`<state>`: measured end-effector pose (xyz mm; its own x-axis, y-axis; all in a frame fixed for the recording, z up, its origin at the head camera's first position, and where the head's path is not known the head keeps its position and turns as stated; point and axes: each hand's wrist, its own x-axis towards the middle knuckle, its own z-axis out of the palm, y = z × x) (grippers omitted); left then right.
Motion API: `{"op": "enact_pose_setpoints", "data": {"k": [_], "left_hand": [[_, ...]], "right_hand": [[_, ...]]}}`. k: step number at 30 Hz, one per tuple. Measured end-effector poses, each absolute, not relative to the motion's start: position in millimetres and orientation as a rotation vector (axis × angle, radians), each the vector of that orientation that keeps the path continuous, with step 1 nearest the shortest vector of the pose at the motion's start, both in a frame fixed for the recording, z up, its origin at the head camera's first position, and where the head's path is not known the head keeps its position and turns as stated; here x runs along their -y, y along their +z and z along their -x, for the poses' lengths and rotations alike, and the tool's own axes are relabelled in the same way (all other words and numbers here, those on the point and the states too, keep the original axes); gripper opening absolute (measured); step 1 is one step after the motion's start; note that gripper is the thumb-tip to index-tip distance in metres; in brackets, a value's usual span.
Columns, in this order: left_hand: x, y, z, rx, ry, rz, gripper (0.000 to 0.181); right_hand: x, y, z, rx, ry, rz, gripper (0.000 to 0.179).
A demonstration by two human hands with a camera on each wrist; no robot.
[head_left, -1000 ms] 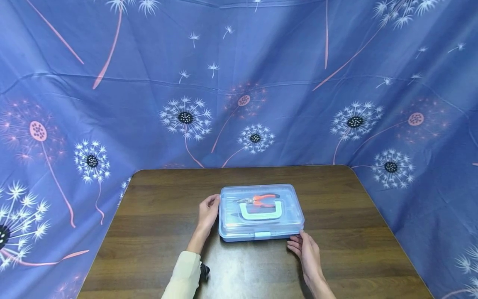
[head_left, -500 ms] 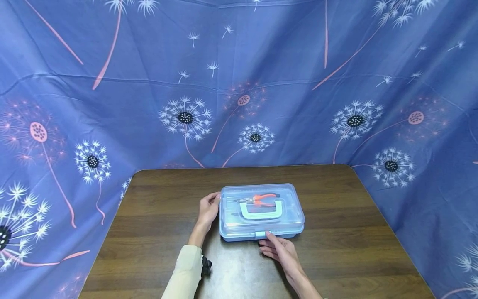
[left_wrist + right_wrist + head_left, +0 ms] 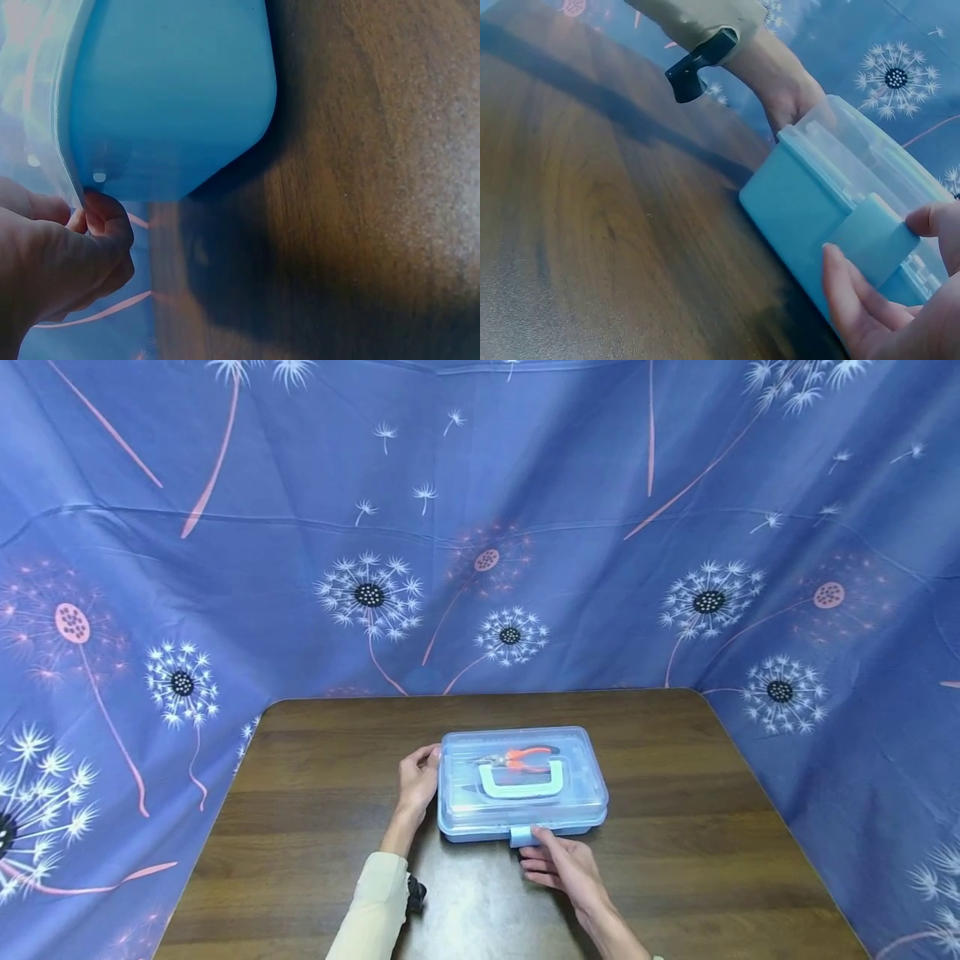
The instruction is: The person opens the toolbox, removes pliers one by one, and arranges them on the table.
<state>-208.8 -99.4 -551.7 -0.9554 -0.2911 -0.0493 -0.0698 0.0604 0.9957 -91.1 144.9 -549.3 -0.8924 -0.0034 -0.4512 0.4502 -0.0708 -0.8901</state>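
Observation:
A light-blue plastic toolbox (image 3: 465, 837) with a clear lid (image 3: 465, 806) and a pale carry handle (image 3: 522, 791) sits on the table. Orange-handled pliers (image 3: 517, 760) show through the lid. At the toolbox's left side, my left hand (image 3: 417, 781) grips the lid's rim; in the left wrist view its fingers (image 3: 109, 217) curl at that edge. My right hand (image 3: 566, 864) is at the front, with thumb and fingers about the latch (image 3: 876, 238). The latch is swung outward from the box's front wall. The lid lies down on the base.
A brown wooden table (image 3: 720, 860) carries the toolbox near its middle. Blue dandelion-print cloth (image 3: 585, 527) hangs behind and along both sides of it. A black wrist device (image 3: 701, 66) is strapped over the left sleeve (image 3: 694, 22).
My right hand has moved left from the toolbox's front right corner to the latch, and the latch has swung out. The left hand has stayed at the left side.

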Motion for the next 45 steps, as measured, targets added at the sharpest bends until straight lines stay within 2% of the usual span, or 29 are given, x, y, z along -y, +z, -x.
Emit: {"op": "enact_pose_setpoints", "data": {"k": [3,9,17,20,28,32,41,45], "left_hand": [[100,-551,208,2.166,-2.016,-0.379,0.025],[100,-552,208,2.17,-2.027,-0.369,0.025],[100,-552,209,2.162,-2.021,-0.374,0.025],[99,-553,210,2.156,-2.012,-0.371,0.025],[98,-554,209,2.162,-2.01,-0.379,0.025],[100,-554,209,2.155,-2.017,-0.366,0.025],[101,-555,210,2.154,-2.025,-0.382,0.025],[101,-557,211,2.15,-2.029,-0.383,0.025]], "right_hand": [[-151,-551,90,-1.891,-2.015,-0.414,0.049],[-166,-563,85,-1.923,-2.002,-0.228,0.049],[-173,-583,90,-2.115,-1.923,-0.142,0.023],[-172,-585,94,-2.071,-1.962,-0.121,0.024],[-167,-581,99,-1.958,-1.962,-0.206,0.043],[-169,-580,97,-1.974,-1.928,-0.177,0.047],[-200,-580,97,-2.225,-1.915,-0.224,0.029],[-220,-577,98,-2.398,-1.84,-0.262,0.027]]}}
